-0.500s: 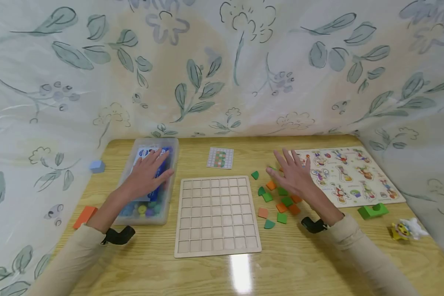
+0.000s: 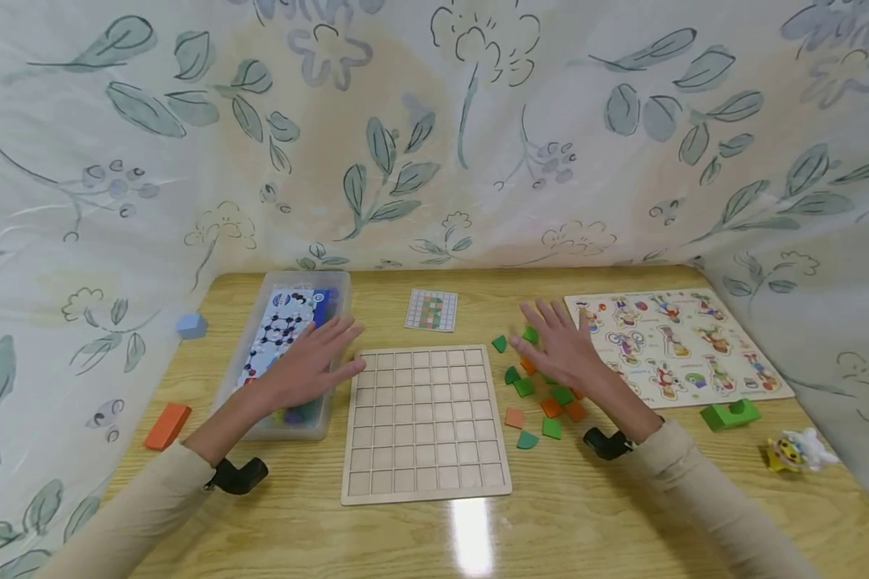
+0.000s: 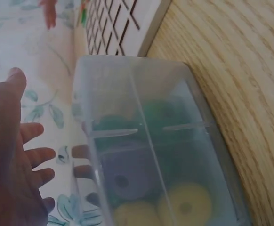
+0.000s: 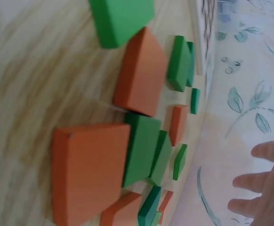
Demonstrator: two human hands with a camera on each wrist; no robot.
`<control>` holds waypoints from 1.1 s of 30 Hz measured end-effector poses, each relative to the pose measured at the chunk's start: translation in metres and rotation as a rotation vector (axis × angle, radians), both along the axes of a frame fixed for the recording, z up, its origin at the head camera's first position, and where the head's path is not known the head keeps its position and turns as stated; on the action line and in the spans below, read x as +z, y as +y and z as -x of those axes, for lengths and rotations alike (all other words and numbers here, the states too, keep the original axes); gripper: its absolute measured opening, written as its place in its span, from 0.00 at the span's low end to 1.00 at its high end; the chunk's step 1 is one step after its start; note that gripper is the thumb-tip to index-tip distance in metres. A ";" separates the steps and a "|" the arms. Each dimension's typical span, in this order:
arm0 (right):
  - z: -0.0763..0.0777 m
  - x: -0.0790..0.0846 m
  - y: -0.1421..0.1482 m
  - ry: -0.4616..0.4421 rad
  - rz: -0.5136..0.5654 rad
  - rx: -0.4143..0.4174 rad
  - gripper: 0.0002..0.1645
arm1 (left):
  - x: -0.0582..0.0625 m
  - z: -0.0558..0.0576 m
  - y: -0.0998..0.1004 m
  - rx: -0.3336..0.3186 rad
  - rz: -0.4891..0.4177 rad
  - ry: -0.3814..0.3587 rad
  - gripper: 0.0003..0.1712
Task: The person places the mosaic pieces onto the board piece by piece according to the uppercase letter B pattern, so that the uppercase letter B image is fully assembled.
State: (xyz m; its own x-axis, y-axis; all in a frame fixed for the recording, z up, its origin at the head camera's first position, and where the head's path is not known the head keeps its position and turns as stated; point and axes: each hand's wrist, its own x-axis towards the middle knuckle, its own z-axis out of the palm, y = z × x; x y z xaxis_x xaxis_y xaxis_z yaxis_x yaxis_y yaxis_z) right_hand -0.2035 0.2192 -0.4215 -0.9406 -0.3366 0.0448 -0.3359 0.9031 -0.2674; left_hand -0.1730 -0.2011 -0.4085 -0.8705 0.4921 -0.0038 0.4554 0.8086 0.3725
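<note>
With fingers spread, my left hand hovers over the right side of a clear plastic box. It holds nothing; in the left wrist view the hand stands apart from the box wall. My right hand, fingers extended, is above loose orange and green wooden tiles and partly hides some of them. The right wrist view shows an orange tile and green tiles lying on the table, away from the fingers. Between the hands lies a wooden grid board with bare squares.
A small card with a coloured grid pattern lies behind the board. At right are a picture puzzle board, a green block and a small toy figure. Blue and orange blocks sit at left.
My left hand has moved right and slightly nearer, uncovering more of the box's printed sheet. The right hand has shifted a little to the left. Tiles and board have stayed put.
</note>
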 end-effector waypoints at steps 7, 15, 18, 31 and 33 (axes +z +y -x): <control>0.001 -0.013 -0.005 -0.008 -0.007 0.095 0.42 | -0.007 0.001 0.005 -0.062 0.084 0.030 0.41; 0.003 -0.010 -0.011 0.007 0.079 0.121 0.39 | -0.010 0.004 0.012 -0.115 0.110 0.019 0.39; 0.003 -0.009 -0.013 -0.005 0.085 0.118 0.38 | -0.011 0.004 0.013 -0.141 0.141 0.020 0.38; 0.001 -0.011 -0.010 -0.004 0.095 0.112 0.36 | -0.010 0.008 0.030 -0.206 0.350 -0.032 0.38; 0.000 -0.011 -0.007 0.019 0.095 0.113 0.34 | -0.009 0.009 0.032 -0.210 0.371 -0.041 0.38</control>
State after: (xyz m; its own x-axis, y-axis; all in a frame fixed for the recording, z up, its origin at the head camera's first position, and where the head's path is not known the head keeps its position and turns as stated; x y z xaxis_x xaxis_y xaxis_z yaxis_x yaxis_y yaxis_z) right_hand -0.2037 0.2124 -0.4326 -0.8954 -0.4340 0.0995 -0.4403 0.8299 -0.3427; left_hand -0.1819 -0.1688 -0.4173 -0.7470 0.6175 -0.2465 0.6153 0.7825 0.0956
